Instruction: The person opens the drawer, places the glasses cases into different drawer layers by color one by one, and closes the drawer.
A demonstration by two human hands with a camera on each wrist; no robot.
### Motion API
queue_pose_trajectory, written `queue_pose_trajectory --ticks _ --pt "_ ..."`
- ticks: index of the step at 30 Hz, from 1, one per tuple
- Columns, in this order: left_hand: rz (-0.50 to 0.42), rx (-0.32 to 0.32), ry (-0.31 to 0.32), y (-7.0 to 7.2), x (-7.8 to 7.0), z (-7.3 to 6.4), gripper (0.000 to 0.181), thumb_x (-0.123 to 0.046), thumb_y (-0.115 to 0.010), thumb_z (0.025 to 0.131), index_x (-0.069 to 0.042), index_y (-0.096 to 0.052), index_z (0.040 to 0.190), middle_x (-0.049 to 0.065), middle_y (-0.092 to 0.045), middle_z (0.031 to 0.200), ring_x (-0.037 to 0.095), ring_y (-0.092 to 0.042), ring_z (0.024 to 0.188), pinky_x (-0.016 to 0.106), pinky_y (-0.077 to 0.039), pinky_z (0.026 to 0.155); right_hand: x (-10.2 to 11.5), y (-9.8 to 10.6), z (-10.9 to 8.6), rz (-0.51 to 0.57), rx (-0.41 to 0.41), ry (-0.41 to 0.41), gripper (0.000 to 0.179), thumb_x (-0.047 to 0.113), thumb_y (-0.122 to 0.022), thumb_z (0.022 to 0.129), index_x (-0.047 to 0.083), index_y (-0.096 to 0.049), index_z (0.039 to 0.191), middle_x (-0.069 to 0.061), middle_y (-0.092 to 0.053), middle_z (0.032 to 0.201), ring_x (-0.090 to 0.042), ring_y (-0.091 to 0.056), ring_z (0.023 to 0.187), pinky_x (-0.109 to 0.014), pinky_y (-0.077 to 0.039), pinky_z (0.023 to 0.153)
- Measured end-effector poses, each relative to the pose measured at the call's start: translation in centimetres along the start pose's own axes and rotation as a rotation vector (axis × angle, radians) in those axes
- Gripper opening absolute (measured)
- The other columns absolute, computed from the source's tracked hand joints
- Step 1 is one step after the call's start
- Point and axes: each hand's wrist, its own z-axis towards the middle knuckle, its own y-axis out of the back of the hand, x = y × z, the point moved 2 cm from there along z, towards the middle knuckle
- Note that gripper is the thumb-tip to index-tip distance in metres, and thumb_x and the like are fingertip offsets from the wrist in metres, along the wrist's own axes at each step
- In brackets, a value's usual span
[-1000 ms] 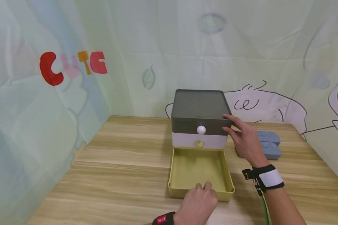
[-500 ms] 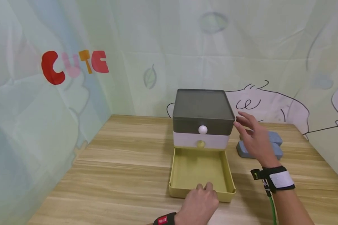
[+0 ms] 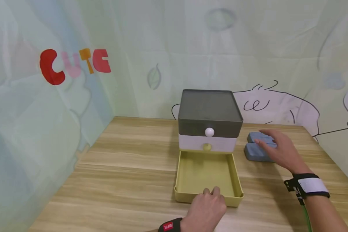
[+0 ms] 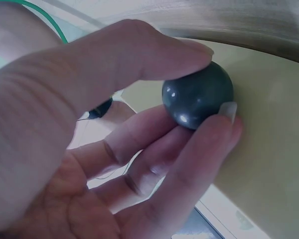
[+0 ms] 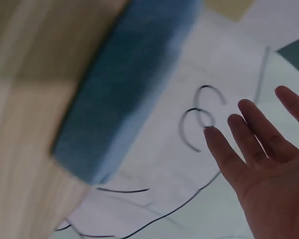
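My left hand (image 3: 206, 209) pinches a dark round knob (image 4: 197, 94) on the front of the yellow drawer (image 3: 206, 170), thumb above and fingertips below. The drawer stands pulled out at the bottom of a small drawer unit (image 3: 210, 104) with a grey top tier and a white middle tier. Its inside is bare. The fingers of my right hand (image 3: 281, 151) are spread and relaxed, over two blue-grey rounded blocks, a front one (image 3: 256, 153) and a back one (image 3: 253, 137). In the right wrist view one blue block (image 5: 129, 89) lies in front of the hand, apart from the fingers.
Everything stands on a wood-grain table (image 3: 119, 167). Printed cloth walls (image 3: 139, 38) close off the back and sides. The white knob (image 3: 209, 132) and the yellow-green knob (image 3: 207, 147) stick out from the upper tiers. A green cable (image 3: 306, 216) hangs from the right wrist strap.
My right hand has left the corner of the grey top tier and moved right, over the blue blocks, with its fingers opened. The left hand and the drawer stay put.
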Motion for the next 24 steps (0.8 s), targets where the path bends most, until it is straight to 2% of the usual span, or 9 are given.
queue_pose_trajectory --ticks 5,9,16,19,24 --pt "0.000 0.002 0.005 0.0 0.0 0.0 0.039 -0.012 -0.075 0.076 -0.020 -0.046 0.051 -0.008 -0.039 0.062 0.002 -0.029 0.048 0.016 -0.024 0.035 -2.9 -0.5 -0.9 -0.074 0.043 0.013 0.066 0.036 -0.073 0.093 -0.004 -0.053 0.141 -0.034 -0.052 0.138 -0.055 -0.042 0.130 -0.072 -0.034 0.100" --pt "0.010 -0.002 0.007 0.0 0.0 -0.1 0.039 -0.014 -0.075 0.076 -0.020 -0.045 0.051 -0.008 -0.040 0.062 0.002 -0.030 0.049 0.016 -0.026 0.036 -4.2 -0.6 -1.6 -0.108 0.070 0.008 0.072 0.038 -0.080 0.087 -0.004 -0.053 0.140 -0.035 -0.048 0.139 -0.055 -0.042 0.129 -0.073 -0.036 0.098" --pt "0.007 -0.010 0.006 0.0 0.1 -0.1 0.037 -0.011 -0.071 0.077 -0.020 -0.045 0.052 -0.008 -0.039 0.062 0.002 -0.029 0.049 0.016 -0.024 0.036 -6.0 -1.0 -1.7 -0.144 0.200 -0.035 0.089 0.041 -0.088 0.077 -0.003 -0.047 0.144 -0.042 -0.038 0.144 -0.061 -0.036 0.130 -0.077 -0.036 0.099" --pt "0.003 -0.007 0.003 0.0 0.1 0.0 0.037 -0.014 -0.073 0.077 -0.020 -0.047 0.053 -0.007 -0.040 0.062 0.003 -0.031 0.049 0.017 -0.026 0.036 -6.9 -1.1 -1.8 -0.155 0.220 -0.032 0.090 0.037 -0.090 0.075 -0.003 -0.048 0.144 -0.045 -0.038 0.141 -0.062 -0.038 0.127 -0.077 -0.037 0.097" --pt "0.000 -0.032 0.000 -0.1 0.1 0.0 0.037 -0.011 -0.069 0.077 -0.020 -0.043 0.051 -0.008 -0.039 0.061 0.002 -0.027 0.049 0.016 -0.022 0.036 -7.6 -1.1 -1.9 -0.154 0.190 0.013 0.077 0.024 -0.090 0.075 -0.002 -0.054 0.137 -0.043 -0.043 0.132 -0.057 -0.045 0.118 -0.072 -0.042 0.092"
